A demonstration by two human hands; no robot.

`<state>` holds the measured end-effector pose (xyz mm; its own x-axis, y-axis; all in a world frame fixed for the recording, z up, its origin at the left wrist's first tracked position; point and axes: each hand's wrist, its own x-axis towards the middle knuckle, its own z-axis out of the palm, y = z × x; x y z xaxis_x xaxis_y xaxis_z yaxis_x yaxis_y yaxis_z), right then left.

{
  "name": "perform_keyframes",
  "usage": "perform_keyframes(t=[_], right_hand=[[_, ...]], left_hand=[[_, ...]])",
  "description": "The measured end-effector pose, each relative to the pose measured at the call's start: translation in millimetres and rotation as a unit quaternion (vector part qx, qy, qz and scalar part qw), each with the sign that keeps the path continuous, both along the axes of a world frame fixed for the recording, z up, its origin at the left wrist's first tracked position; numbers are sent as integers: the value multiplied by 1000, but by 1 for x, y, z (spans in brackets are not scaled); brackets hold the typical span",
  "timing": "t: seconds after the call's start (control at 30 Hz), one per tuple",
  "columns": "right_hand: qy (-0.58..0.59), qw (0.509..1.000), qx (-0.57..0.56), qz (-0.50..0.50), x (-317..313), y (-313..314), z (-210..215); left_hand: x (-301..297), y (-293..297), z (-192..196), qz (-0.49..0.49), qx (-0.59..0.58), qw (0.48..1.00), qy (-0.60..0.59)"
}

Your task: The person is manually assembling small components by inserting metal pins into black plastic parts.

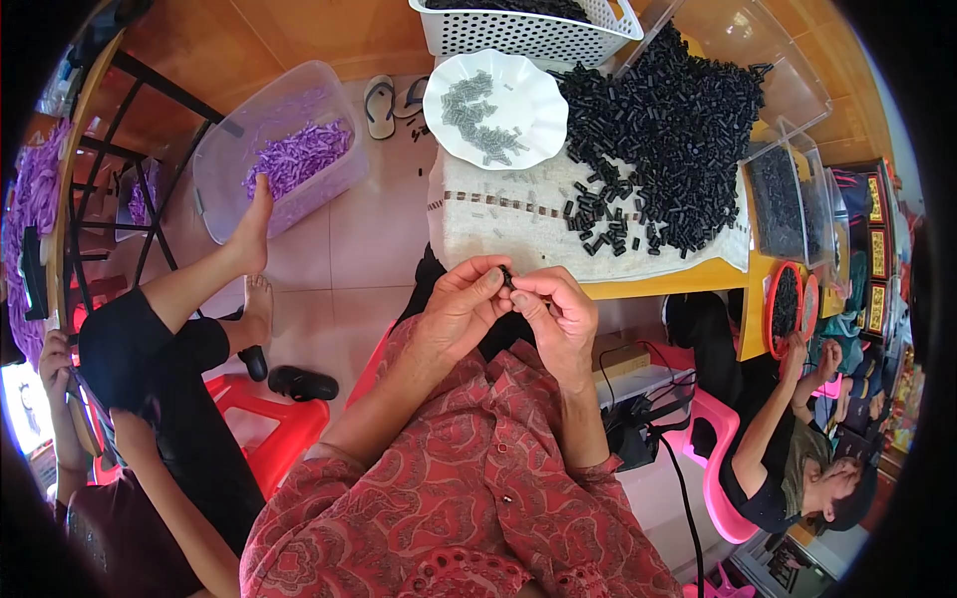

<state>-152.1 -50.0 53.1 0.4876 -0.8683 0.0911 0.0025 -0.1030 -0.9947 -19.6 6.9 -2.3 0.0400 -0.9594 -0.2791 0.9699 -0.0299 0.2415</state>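
My left hand (465, 307) and my right hand (560, 317) meet in front of my chest, just off the table's near edge. Between the left thumb and fingers is a small black tube-like piece (506, 279), and the right fingertips pinch at its other side. The fingers cover most of it, so its exact kind does not show. Beyond the hands, a large heap of short black tube-like pieces (678, 140) lies on a white cloth (508, 234). Left of the heap, a white scalloped plate (543, 125) holds many small clear pieces (474, 110).
A white perforated basket (528, 38) with black pieces stands at the back. Clear plastic bins (788, 189) line the table's right. A bin of purple pieces (299, 159) sits on the floor at left, near a seated person's bare foot (257, 224). Another person (797, 458) works at right.
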Motion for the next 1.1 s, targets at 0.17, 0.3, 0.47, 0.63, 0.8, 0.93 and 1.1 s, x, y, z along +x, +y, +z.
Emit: perform_keyframes(t=[0.17, 0.3, 0.47, 0.63, 0.8, 0.93, 1.1], right_hand=[[76, 988, -133, -17, 3, -1, 10], [99, 977, -187, -26, 6, 1, 14], [18, 996, -76, -41, 4, 2, 0], [2, 1000, -18, -21, 3, 4, 5], [-75, 992, 98, 5, 2, 4, 4], [-94, 987, 126, 18, 0, 4, 0], [-86, 990, 112, 22, 1, 3, 1]], left_hand=[[1, 1, 1, 8, -8, 998, -57], [2, 1, 2, 11, -18, 998, -54], [0, 1, 6, 14, -7, 999, -50], [-1, 2, 2, 19, -18, 999, -41], [-1, 1, 6, 15, -17, 1000, -21], [-1, 2, 4, 11, -4, 1000, -17], [0, 1, 6, 11, -6, 1000, -29]])
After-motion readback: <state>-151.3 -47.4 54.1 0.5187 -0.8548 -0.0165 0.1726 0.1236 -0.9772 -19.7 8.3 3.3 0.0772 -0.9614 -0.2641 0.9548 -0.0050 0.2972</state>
